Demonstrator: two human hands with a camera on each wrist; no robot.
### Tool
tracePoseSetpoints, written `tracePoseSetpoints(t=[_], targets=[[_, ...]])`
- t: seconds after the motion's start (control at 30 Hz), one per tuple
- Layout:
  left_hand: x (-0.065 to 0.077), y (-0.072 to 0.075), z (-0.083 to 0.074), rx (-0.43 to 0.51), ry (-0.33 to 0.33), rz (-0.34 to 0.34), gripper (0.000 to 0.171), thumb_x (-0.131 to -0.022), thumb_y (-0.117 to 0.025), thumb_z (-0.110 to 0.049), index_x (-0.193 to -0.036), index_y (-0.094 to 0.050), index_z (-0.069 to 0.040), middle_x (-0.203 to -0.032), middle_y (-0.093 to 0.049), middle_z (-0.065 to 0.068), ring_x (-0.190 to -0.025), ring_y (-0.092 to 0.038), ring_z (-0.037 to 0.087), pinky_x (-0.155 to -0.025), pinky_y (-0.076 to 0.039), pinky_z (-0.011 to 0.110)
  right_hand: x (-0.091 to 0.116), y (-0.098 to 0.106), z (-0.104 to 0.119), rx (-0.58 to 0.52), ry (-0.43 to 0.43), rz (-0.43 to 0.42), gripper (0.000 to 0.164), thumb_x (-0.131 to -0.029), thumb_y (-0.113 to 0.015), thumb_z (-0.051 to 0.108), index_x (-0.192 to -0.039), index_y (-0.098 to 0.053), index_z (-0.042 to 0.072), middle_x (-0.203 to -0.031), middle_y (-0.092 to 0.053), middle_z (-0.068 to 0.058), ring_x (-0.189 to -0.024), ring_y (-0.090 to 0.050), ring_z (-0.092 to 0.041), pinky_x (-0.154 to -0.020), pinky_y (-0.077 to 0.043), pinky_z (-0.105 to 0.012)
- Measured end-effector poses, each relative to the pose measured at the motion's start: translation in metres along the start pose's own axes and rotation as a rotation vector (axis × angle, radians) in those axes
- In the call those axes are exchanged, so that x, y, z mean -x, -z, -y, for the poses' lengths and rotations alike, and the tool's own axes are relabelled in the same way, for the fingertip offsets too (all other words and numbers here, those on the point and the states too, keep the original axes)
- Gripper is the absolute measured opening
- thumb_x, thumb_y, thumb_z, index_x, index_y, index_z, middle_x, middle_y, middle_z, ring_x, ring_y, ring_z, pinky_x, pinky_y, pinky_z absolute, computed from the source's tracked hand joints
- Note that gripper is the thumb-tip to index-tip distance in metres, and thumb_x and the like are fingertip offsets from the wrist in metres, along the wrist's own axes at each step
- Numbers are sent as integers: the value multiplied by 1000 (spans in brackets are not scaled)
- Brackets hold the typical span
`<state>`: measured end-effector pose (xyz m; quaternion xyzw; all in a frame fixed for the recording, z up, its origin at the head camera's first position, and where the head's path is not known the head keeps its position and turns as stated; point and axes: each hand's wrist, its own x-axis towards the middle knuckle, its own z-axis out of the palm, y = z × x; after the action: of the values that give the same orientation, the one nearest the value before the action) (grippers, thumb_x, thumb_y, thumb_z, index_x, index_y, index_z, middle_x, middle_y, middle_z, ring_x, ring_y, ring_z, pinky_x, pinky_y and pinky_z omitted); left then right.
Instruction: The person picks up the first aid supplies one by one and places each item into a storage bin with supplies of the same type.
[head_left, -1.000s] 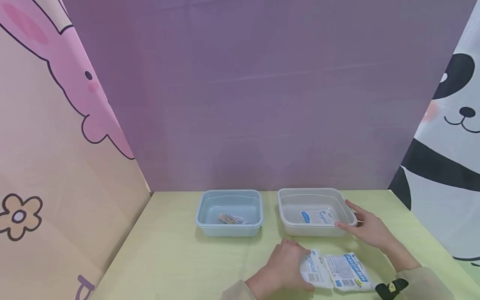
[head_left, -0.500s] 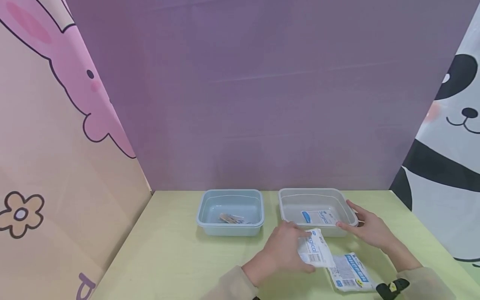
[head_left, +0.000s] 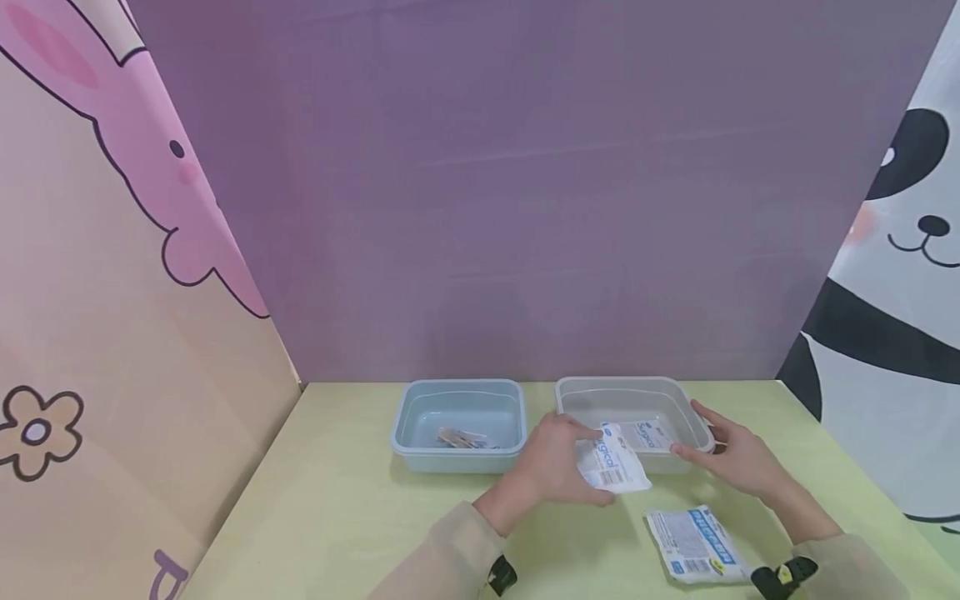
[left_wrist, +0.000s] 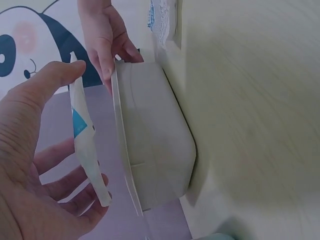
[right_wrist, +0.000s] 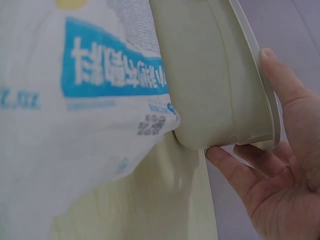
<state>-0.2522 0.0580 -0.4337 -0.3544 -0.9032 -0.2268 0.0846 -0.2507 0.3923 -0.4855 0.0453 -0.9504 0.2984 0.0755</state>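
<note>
My left hand (head_left: 551, 467) pinches a white packet (head_left: 617, 462) printed "Surgical" between thumb and fingers, raised in front of the whitish plastic tub (head_left: 670, 463). In the left wrist view the packet (left_wrist: 85, 135) is seen edge-on, apart from the tub wall (left_wrist: 155, 130). My right hand (head_left: 742, 458) grips the tub's right end, thumb on the rim and fingers below it, as the right wrist view of the hand (right_wrist: 280, 185) shows. A similar packet (head_left: 654, 434) lies inside the tub, partly hidden by the held one.
Another white packet with a blue band (head_left: 697, 546) lies on the pale yellow table (head_left: 337, 517), nearer me. A light blue tub (head_left: 457, 462) left of the whitish one contains small stick-like items in clear wrap (head_left: 462, 437). A purple panel (head_left: 480, 208) stands behind.
My left hand has lifted the packet off the table beside the other one and carried it forward and slightly left, to the tub's front edge. My right hand stays on the tub.
</note>
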Motion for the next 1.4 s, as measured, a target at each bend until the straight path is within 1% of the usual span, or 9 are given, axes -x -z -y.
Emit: tracePoseSetpoints(t=[0.17,0.4,0.7,0.83,0.97,1.03,1.1,1.2,1.4], targets=[[-3,-3,4,-16,3,-15,82,-64,-99,-54,-133,-76,-17,-127,-78,-4,-120,-65,13,-103,-51,22,-1,-3,-2,-10,10,0,100,-95,-80,44,-163,-29,-8,-137,-62,-41,-106,-77,-44,-77,-58,-32],[-8,-8,11,-25,28,-26,82,-66,-98,-55,-136,-74,-19,-130,-77,-5,-121,-64,13,-103,-50,22,-1,-4,3,0,15,4,100,-94,-80,45,-163,-29,-8,-138,-61,-42,-106,-76,-46,-81,-61,-43],[-20,-8,12,-67,-27,-63,81,-68,-96,-54,-136,-74,-16,-126,-79,-5,-116,-69,12,-97,-49,20,0,-1,9,-20,17,9,102,-94,-80,45,-163,-27,-9,-142,-55,-45,-110,-72,-53,-84,-63,-52],[-25,-7,10,-65,-21,-66,80,-69,-95,-55,-137,-73,-19,-127,-78,-6,-118,-67,11,-99,-49,21,0,-1,9,-27,11,13,103,-94,-80,46,-163,-27,-9,-143,-54,-45,-112,-71,-54,-86,-63,-54],[-33,-9,9,-57,-33,-68,77,-70,-94,-53,-136,-74,-19,-129,-77,-5,-122,-68,12,-110,-49,28,0,1,8,-25,11,15,103,-95,-80,45,-163,-27,-9,-144,-53,-46,-114,-70,-56,-87,-62,-57],[-38,-9,8,-57,-41,-72,75,-71,-93,-53,-135,-75,-19,-127,-78,-6,-121,-69,11,-112,-48,29,1,1,8,-24,8,15,102,-94,-80,46,-163,-27,-8,-143,-54,-45,-113,-71,-54,-84,-63,-51],[-42,-10,8,-43,-45,-78,73,-71,-93,-52,-133,-76,-19,-124,-79,-6,-117,-69,10,-108,-48,25,1,1,7,-19,3,18,103,-94,-80,46,-163,-27,-8,-143,-55,-45,-112,-72,-53,-79,-63,-42],[-46,-10,6,-37,-36,-75,72,-70,-93,-51,-132,-77,-19,-121,-80,-7,-115,-69,9,-105,-48,22,2,1,7,-19,-4,21,102,-94,-80,47,-164,-27,-8,-143,-55,-44,-110,-73,-49,-74,-57,-31],[-54,-14,3,-50,-33,-68,72,-70,-94,-51,-133,-76,-20,-126,-79,-8,-120,-69,10,-105,-49,21,2,2,6,-7,-8,19,101,-95,-79,46,-164,-28,-7,-143,-56,-43,-110,-73,-47,-75,-57,-30]])
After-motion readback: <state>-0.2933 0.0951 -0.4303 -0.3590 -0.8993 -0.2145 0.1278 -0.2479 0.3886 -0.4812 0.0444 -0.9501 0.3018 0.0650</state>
